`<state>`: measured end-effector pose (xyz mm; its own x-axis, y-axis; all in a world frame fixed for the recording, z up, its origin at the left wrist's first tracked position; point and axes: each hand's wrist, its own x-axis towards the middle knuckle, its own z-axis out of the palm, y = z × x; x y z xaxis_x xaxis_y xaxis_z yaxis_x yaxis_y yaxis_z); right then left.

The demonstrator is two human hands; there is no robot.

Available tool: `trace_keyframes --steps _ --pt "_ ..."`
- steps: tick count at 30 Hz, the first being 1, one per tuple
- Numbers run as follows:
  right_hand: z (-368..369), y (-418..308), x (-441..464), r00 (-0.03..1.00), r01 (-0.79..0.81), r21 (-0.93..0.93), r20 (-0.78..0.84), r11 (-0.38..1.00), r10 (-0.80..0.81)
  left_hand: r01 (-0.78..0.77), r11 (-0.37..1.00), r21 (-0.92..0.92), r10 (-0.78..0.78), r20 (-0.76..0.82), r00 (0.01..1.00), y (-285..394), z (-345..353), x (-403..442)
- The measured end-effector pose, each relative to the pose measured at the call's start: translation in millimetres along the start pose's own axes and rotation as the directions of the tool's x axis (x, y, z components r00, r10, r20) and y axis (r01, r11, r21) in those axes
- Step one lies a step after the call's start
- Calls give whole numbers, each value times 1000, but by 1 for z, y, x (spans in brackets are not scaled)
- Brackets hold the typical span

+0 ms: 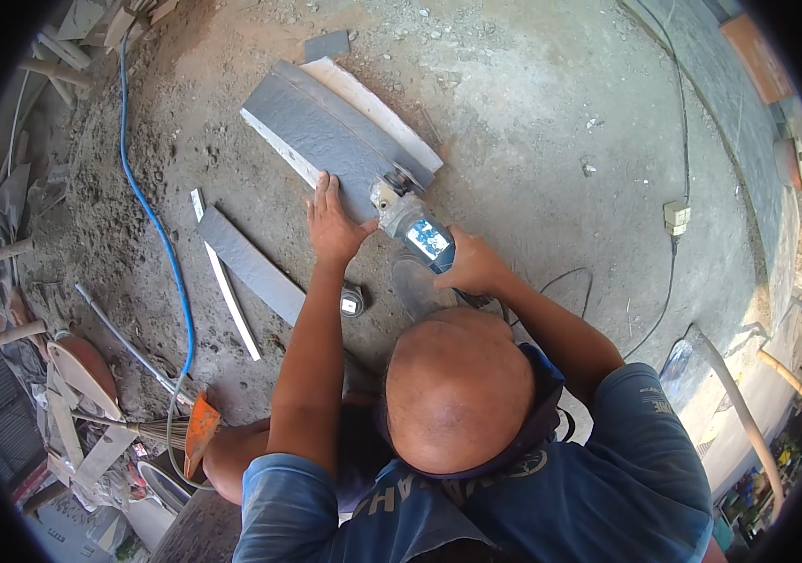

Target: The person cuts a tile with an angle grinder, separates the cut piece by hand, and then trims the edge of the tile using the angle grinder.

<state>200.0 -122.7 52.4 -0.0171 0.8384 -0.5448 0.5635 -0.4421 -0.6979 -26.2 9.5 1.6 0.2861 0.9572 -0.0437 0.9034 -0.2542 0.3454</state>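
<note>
My right hand (pixel 472 266) is wrapped round the body of an angle grinder (pixel 424 236) with a blue and white label. Its disc end meets the right part of a dark grey slab (pixel 321 131), near a line running along the slab. My left hand (pixel 333 223) lies flat on the slab's near edge, fingers stretched out and thumb spread toward the grinder's head. A pale-edged piece (pixel 373 108) sticks out from beneath the slab on its far side. Left of my forearm lie a narrow grey strip (pixel 255 263) and a thin white strip (pixel 230 300).
A blue hose (pixel 152 202) runs down the left side. At right, a black cable passes through a pale connector (pixel 676 218). A tape-measure-like round object (pixel 352 300) sits by my left forearm. Scrap wood and an orange tool (pixel 200 432) lie lower left.
</note>
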Motion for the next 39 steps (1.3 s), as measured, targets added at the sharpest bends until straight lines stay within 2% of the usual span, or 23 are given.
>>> trace_keyframes --steps 17,25,29,31,32,34,35,37,39 --pt "2 3 -2 999 18 5 -27 1000 -18 14 1000 4 -14 19 1000 -2 2 1" --pt "3 16 -28 996 -84 0 -9 996 84 39 999 16 -39 41 998 4 -5 -3" --pt "-29 -1 -53 992 -121 38 -25 992 122 24 1000 -5 -24 29 999 8 -11 0" --pt "-48 1 -64 978 -61 49 -197 997 70 29 1000 -6 -29 39 999 10 -14 1" --pt "-58 3 -68 978 -52 38 -198 998 59 41 999 8 -41 59 997 12 -15 3" --pt "-73 9 -77 945 -22 105 -321 994 55 61 998 15 -61 74 995 21 -20 6" --pt "-78 10 -81 938 -55 141 -333 988 100 78 996 32 -80 73 994 28 -20 9" --pt "-83 18 -86 930 -46 126 -358 991 88 114 993 34 -116 54 992 42 -17 14" --pt "-81 31 -88 916 -11 193 -390 981 87 -144 988 53 144 7 990 54 -10 14"
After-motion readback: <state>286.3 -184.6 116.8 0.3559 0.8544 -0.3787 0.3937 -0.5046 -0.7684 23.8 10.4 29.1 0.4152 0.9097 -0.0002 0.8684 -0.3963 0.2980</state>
